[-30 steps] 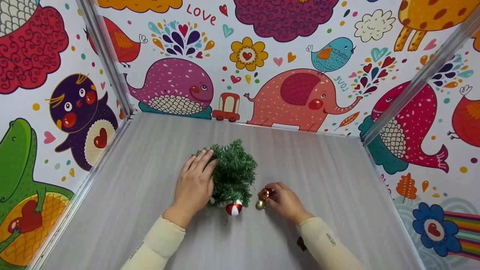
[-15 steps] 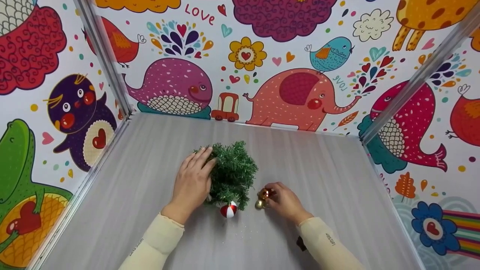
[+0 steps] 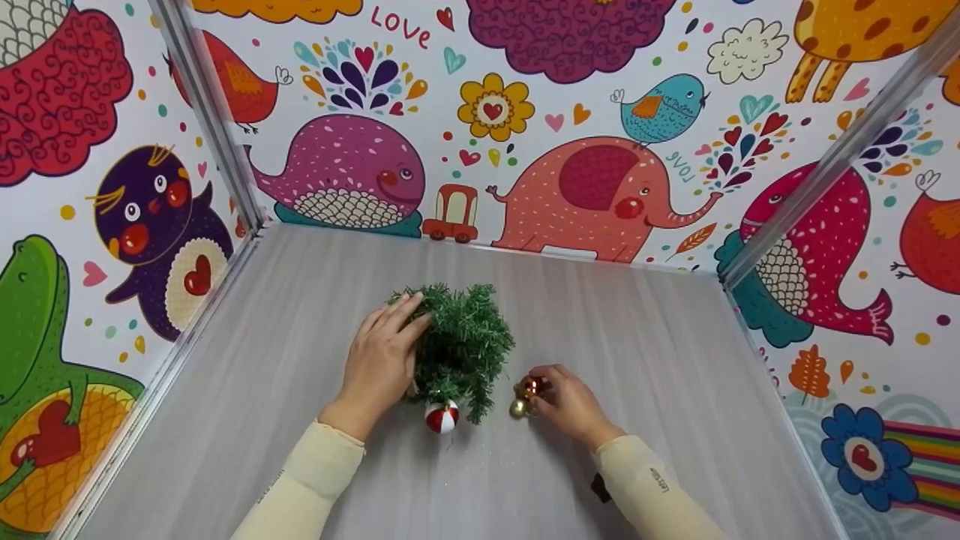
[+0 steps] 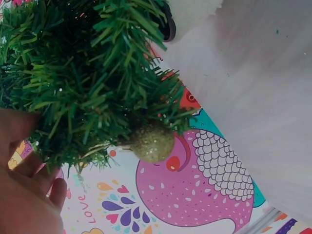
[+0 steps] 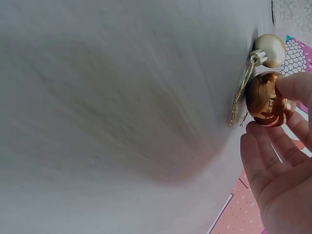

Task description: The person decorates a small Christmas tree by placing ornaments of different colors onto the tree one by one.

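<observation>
A small green artificial Christmas tree (image 3: 465,337) stands mid-table. My left hand (image 3: 379,360) grips its left side, fingers in the foliage with the thumb hidden in the head view. From the tree's near side hangs a red-and-white bauble (image 3: 442,416). A glittery gold bauble (image 4: 154,143) hangs among the branches in the left wrist view. To the tree's right, my right hand (image 3: 574,405) pinches a shiny copper bauble (image 5: 267,100) between thumb and fingers. Against it lies a smooth pale gold bauble (image 5: 270,50) with a gold cord loop (image 5: 240,97).
Printed cartoon panels (image 3: 480,150) with metal corner posts (image 3: 210,112) enclose the grey wood-grain table (image 3: 300,285) at the back and sides. A small dark object (image 3: 601,487) lies partly under the right forearm. Fine glitter specks are scattered in front of the tree.
The tree has turned under my left hand, and its red-and-white bauble has swung to the left. The left hand has shifted slightly left. My right hand stays at the copper bauble.
</observation>
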Available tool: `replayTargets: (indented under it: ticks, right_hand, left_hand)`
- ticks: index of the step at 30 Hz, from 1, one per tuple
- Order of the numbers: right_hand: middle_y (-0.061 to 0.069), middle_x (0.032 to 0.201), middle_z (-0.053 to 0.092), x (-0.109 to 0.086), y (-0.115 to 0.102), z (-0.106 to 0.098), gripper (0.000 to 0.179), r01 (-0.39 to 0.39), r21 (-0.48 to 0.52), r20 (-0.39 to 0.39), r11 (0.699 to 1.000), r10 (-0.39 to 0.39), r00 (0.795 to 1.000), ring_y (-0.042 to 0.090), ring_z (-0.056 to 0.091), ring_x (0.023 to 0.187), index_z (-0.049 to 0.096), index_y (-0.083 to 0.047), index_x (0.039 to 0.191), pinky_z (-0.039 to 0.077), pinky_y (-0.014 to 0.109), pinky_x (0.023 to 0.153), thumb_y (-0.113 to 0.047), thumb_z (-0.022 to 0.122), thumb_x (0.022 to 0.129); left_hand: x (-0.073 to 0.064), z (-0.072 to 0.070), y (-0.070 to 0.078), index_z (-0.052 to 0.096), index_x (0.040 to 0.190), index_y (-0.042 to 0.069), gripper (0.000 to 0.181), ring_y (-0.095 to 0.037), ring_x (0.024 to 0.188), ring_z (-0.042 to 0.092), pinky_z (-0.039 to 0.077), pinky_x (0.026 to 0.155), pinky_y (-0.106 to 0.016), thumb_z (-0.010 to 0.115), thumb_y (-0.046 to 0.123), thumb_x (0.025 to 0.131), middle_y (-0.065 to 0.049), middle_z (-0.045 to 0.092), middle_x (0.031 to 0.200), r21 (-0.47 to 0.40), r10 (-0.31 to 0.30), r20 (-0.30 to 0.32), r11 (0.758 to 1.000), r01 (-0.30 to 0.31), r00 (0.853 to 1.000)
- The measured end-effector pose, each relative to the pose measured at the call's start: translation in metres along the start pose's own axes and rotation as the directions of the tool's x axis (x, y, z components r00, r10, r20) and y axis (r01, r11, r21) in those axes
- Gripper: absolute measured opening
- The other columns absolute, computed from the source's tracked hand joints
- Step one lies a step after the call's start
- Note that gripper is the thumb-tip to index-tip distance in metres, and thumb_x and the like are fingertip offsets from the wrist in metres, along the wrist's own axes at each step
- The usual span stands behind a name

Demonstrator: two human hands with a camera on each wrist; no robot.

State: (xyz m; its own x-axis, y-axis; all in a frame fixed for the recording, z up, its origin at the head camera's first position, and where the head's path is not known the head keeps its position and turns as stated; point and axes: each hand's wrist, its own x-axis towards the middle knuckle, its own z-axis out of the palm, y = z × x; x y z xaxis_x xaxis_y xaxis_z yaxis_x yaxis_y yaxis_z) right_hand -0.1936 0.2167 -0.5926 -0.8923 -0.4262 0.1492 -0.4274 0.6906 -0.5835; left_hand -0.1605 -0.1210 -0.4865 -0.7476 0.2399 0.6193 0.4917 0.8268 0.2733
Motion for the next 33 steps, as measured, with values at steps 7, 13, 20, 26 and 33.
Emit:
replayTargets:
  ticks: [7, 13, 20, 26, 33]
  right_hand:
    - [0.006, 0.113, 0.062, 0.000, 0.001, 0.002, 0.038, 0.006, -0.006, -0.011, 1.000, -0.006, 1.000, 0.021, 0.066, 0.094, 0.062, -0.004, 0.122, 0.055, 0.040, 0.083, -0.005, 0.075, 0.085]
    - [0.007, 0.115, 0.062, 0.000, 0.001, 0.003, 0.040, -0.006, -0.007, -0.006, 1.000, 0.006, 1.000, 0.021, 0.066, 0.095, 0.061, -0.004, 0.124, 0.055, 0.038, 0.083, -0.006, 0.075, 0.086]
    - [0.008, 0.115, 0.062, -0.001, 0.001, 0.003, 0.040, 0.007, -0.003, -0.004, 1.000, -0.007, 1.000, 0.021, 0.067, 0.095, 0.060, -0.004, 0.125, 0.056, 0.035, 0.081, -0.005, 0.073, 0.088]
    - [0.007, 0.114, 0.062, -0.001, 0.004, 0.004, 0.040, 0.004, 0.013, -0.008, 1.000, -0.004, 1.000, 0.020, 0.067, 0.094, 0.060, -0.004, 0.125, 0.056, 0.036, 0.081, -0.004, 0.074, 0.087]
    - [0.007, 0.115, 0.062, 0.000, 0.003, 0.002, 0.041, -0.006, 0.016, -0.013, 1.000, 0.006, 1.000, 0.019, 0.066, 0.095, 0.061, -0.004, 0.125, 0.056, 0.036, 0.082, -0.005, 0.074, 0.086]
  left_hand:
    - [0.002, 0.000, -0.003, 0.071, 0.123, 0.007, 0.037, -0.030, 0.134, 0.048, 0.034, 0.111, -0.045, 0.066, -0.006, 0.088, -0.010, 0.052, 0.145, 0.002, -0.009, -0.002, 1.000, 0.009, 1.000]
    - [0.003, 0.000, -0.007, 0.072, 0.120, 0.005, 0.036, -0.030, 0.132, 0.049, 0.036, 0.109, -0.046, 0.066, -0.009, 0.087, -0.010, 0.054, 0.143, -0.034, -0.015, -0.011, 0.999, 0.015, 1.000]
    - [0.002, -0.002, -0.009, 0.072, 0.121, 0.005, 0.033, -0.027, 0.135, 0.047, 0.036, 0.110, -0.046, 0.066, -0.003, 0.090, -0.008, 0.052, 0.146, -0.037, -0.037, 0.016, 0.999, 0.038, 0.999]
    - [-0.002, -0.005, -0.005, 0.067, 0.126, 0.003, 0.037, -0.029, 0.136, 0.045, 0.034, 0.110, -0.049, 0.067, 0.015, 0.091, -0.011, 0.048, 0.149, -0.055, -0.008, 0.037, 0.998, 0.010, 0.999]
    - [-0.009, -0.009, 0.000, 0.060, 0.135, 0.001, 0.073, -0.032, 0.140, 0.039, 0.031, 0.111, -0.053, 0.071, 0.050, 0.082, -0.011, 0.043, 0.153, -0.066, -0.007, 0.136, 0.998, 0.016, 0.991]
